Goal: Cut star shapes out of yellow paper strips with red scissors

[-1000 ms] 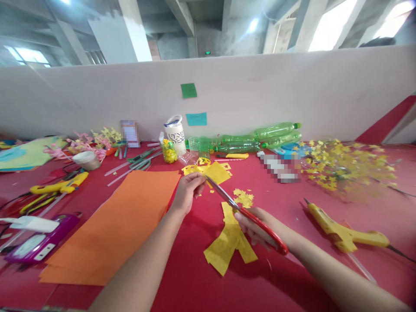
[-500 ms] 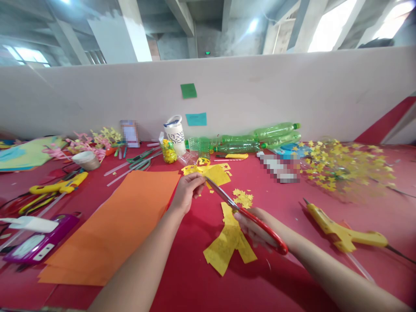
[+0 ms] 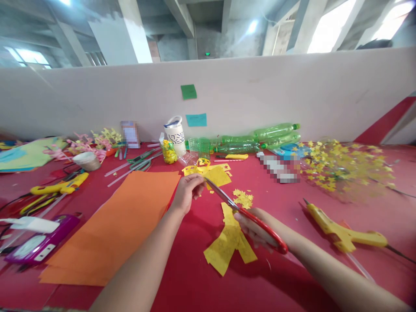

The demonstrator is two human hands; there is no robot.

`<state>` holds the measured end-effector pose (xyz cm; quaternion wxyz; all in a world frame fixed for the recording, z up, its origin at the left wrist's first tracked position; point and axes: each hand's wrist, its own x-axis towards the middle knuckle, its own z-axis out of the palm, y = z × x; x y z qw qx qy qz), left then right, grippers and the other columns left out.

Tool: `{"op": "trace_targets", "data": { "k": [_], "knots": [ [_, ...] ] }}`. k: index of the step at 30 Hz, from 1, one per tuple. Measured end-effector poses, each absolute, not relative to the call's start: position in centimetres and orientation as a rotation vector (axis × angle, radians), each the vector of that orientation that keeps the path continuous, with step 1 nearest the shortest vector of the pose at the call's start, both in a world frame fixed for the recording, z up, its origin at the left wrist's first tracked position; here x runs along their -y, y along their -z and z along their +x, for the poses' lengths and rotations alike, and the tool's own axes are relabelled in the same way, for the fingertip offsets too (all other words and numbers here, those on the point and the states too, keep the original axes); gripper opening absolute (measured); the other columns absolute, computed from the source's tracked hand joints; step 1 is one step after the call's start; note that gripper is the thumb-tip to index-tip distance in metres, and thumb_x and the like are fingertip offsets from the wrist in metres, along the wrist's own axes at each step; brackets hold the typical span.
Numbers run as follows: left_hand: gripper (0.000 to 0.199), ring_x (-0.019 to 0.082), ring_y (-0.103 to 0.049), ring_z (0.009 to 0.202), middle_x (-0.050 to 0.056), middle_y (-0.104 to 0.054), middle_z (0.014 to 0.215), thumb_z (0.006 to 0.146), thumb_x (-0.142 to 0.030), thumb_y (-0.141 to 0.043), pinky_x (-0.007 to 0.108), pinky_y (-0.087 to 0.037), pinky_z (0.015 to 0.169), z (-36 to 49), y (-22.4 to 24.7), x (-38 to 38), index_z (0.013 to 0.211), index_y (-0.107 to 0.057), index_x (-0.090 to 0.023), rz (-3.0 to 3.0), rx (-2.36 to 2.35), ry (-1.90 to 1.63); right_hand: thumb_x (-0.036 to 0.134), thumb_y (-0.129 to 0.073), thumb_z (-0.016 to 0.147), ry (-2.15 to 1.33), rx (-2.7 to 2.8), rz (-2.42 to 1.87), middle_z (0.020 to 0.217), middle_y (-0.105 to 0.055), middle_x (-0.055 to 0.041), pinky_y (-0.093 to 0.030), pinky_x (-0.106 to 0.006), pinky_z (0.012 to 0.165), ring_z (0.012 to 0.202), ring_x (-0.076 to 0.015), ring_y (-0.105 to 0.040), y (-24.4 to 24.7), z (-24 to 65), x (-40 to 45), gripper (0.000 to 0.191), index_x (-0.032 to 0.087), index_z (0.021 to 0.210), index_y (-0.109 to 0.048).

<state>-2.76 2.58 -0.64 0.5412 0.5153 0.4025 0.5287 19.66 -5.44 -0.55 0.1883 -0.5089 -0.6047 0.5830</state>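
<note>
My right hand (image 3: 255, 227) is wrapped round the red handles of the scissors (image 3: 260, 225), whose blades point up and left. The blade tips reach the fingers of my left hand (image 3: 189, 190), which are pinched together; what they hold is too small to make out. Yellow paper sheets with star-shaped holes (image 3: 219, 174) lie just beyond my left hand. A pile of small yellow stars (image 3: 243, 198) is right of the blades. Yellow paper strips (image 3: 224, 249) lie below the scissors, partly beside my right hand.
Orange sheets (image 3: 120, 225) lie at the left, near a purple power strip (image 3: 42, 242) and a yellow glue gun (image 3: 61, 186). Another glue gun (image 3: 341, 229) is at the right, below a bunch of yellow stars (image 3: 341, 167). Green bottles (image 3: 276, 132) line the partition (image 3: 276, 95).
</note>
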Motion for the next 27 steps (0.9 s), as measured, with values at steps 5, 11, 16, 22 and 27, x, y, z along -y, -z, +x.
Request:
{"op": "trace_targets", "data": {
  "k": [5,11,16,22,27],
  "knots": [
    [0.022,0.005,-0.034,0.035,-0.005,-0.044,0.040,0.076,-0.028,-0.057,0.017,-0.022,0.034,-2.82,0.80,-2.63,0.058,-0.058,-0.015,1.278,-0.977,-1.295,0.067,-0.045,0.083,-1.622,1.748,-1.433,0.038,-0.037,0.0084,-0.029,-0.014,0.025,0.026,-0.0049,-0.037,0.60,19.77,5.46,0.053,0.020,0.059,-0.039],
    [0.020,0.005,-0.035,0.037,-0.004,-0.047,0.044,0.074,-0.027,-0.059,0.017,-0.024,0.034,-2.69,1.11,-2.72,0.058,-0.058,-0.016,1.267,-0.963,-1.333,0.066,-0.043,0.084,-1.636,1.745,-1.400,0.036,-0.035,0.0093,-0.031,-0.015,0.028,0.026,-0.0045,-0.036,0.53,19.78,5.40,0.053,0.019,0.059,-0.039],
    [0.021,0.006,-0.036,0.039,-0.004,-0.046,0.044,0.075,-0.028,-0.058,0.017,-0.025,0.035,-2.62,1.09,-2.61,0.058,-0.059,-0.016,1.274,-0.959,-1.334,0.064,-0.045,0.085,-1.695,1.660,-1.388,0.039,-0.035,0.0095,-0.028,-0.015,0.028,0.027,-0.0042,-0.034,0.47,19.76,5.48,0.051,0.019,0.062,-0.044],
    [0.024,0.006,-0.036,0.037,-0.005,-0.044,0.042,0.077,-0.029,-0.057,0.018,-0.025,0.036,-2.27,0.87,-2.15,0.056,-0.056,-0.017,1.324,-0.985,-1.350,0.061,-0.048,0.085,-1.695,1.644,-1.378,0.042,-0.038,0.0088,-0.030,-0.015,0.030,0.031,-0.0050,-0.037,0.36,19.74,5.45,0.046,0.018,0.066,-0.048],
    [0.026,0.006,-0.035,0.037,-0.005,-0.042,0.041,0.078,-0.030,-0.056,0.019,-0.023,0.037,-2.00,0.76,-1.82,0.055,-0.055,-0.017,1.346,-0.986,-1.360,0.062,-0.047,0.085,-1.632,1.726,-1.360,0.042,-0.041,0.0080,-0.031,-0.014,0.032,0.031,-0.0046,-0.039,0.00,19.65,5.36,0.049,0.017,0.065,-0.049]
  ]
}}
